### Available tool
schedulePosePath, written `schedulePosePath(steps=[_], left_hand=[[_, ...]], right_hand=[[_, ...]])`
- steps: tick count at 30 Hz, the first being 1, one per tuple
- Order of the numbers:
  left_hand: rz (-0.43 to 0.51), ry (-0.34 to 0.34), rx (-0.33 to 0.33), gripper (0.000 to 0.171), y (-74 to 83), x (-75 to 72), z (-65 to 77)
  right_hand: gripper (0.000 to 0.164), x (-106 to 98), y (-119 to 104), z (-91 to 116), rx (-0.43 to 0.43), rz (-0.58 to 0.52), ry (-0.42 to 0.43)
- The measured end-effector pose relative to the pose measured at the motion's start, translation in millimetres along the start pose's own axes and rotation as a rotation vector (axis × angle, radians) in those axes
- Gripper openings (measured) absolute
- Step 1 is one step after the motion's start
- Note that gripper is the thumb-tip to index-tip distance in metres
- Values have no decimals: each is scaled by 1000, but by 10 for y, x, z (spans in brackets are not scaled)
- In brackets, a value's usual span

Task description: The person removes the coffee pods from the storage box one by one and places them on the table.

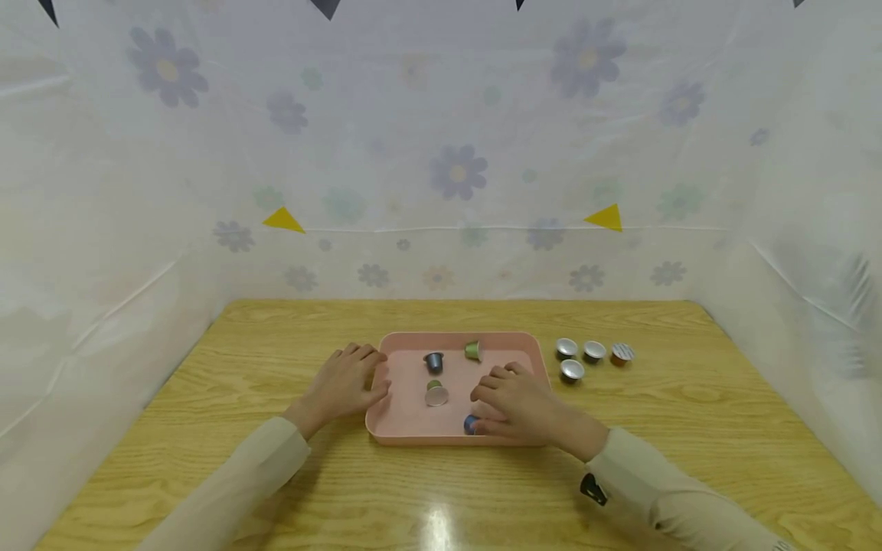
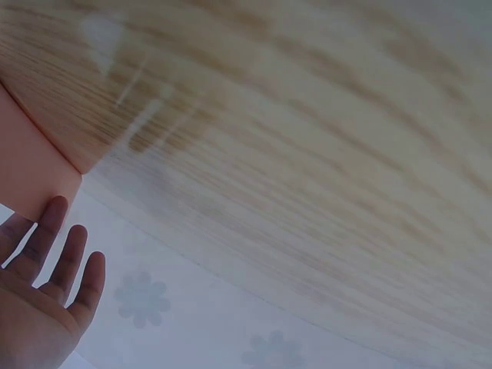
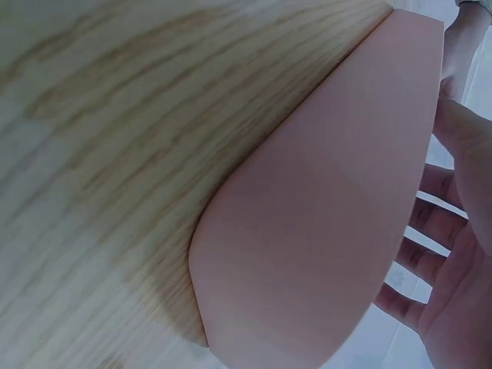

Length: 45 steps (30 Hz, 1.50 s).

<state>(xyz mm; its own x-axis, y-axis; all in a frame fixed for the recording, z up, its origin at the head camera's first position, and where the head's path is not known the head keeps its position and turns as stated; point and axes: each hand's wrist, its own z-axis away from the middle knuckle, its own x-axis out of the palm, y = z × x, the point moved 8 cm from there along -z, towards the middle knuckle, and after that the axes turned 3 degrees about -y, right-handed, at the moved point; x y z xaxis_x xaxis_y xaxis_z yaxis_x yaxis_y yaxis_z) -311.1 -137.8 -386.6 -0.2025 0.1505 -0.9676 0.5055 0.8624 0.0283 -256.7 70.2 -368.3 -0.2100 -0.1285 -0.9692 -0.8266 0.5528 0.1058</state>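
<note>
Fingers of the right hand [image 1: 522,404] stood parted, nothing pinched, thumb at the blue capsule [image 1: 471,424] inside the pink tray [image 1: 427,441]; the left hand [image 1: 343,381], relaxed, lay at its left rim. A light sideways pinch, tray steadied, seemed soundest.

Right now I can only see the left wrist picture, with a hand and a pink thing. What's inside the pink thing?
Observer: It's a tray, and four little pods lie in it: a dark pod, a blue pod, a green pod and a second green pod with a pale lid.
Operator: Cool! Is anybody touching them?
Observer: The right hand is over the tray and partly hides the blue one; I can't tell if it's touching.
Operator: Are there more outside?
Observer: Yes, four more pods sit on the table, beyond the tray's right edge.
</note>
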Motion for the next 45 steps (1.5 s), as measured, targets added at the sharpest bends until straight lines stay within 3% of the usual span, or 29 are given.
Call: schedulePosePath(steps=[16,30,38,45], left_hand=[[7,-16,-2,44,0,0,-2],[12,-19,-4,45,-25,30,-1],[4,-14,2,45,-19,19,3],[10,-25,-6,45,-14,15,1]], right_hand=[[35,65,33,-32,42,-29,-93],[33,127,70,-42,49,-25,-123],[32,140,79,-47,38,-15,-99],[29,191,108,-67,68,-32,-148]])
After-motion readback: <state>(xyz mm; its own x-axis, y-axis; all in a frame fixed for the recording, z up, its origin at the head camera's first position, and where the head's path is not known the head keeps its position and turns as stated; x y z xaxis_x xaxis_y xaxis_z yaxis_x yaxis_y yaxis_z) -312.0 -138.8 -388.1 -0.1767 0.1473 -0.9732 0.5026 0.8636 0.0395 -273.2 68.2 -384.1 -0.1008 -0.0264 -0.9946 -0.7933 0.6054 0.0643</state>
